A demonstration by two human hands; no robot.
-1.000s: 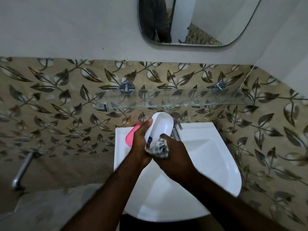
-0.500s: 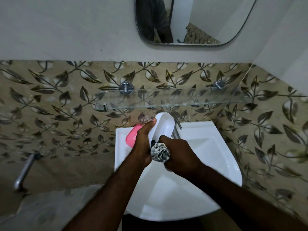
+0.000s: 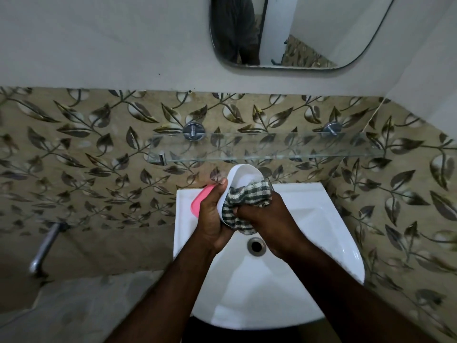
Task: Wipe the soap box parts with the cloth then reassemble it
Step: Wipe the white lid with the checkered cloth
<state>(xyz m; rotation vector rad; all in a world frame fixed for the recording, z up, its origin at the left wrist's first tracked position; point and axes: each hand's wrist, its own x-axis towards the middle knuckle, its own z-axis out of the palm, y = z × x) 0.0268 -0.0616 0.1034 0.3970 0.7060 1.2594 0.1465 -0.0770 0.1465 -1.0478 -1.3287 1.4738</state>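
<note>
Left hand (image 3: 212,214): curled round white part (image 3: 243,175), held tilted over sink (image 3: 321,231), far side.
Right hand (image 3: 267,219): fingers bunched on cloth (image 3: 243,196), pressing it into the part.
Pink part (image 3: 201,198): sink's far-left rim.
Handling: probably light, stiff, slick plastic; grip by rims.

White wall-hung sink (image 3: 329,219), round metal drain (image 3: 256,246) low in its bowl, pink soap box part (image 3: 200,201) lying on back-left rim, partly hidden, clear glass shelf (image 3: 284,147) on tiled wall just above, held by chrome brackets (image 3: 193,131)
</note>
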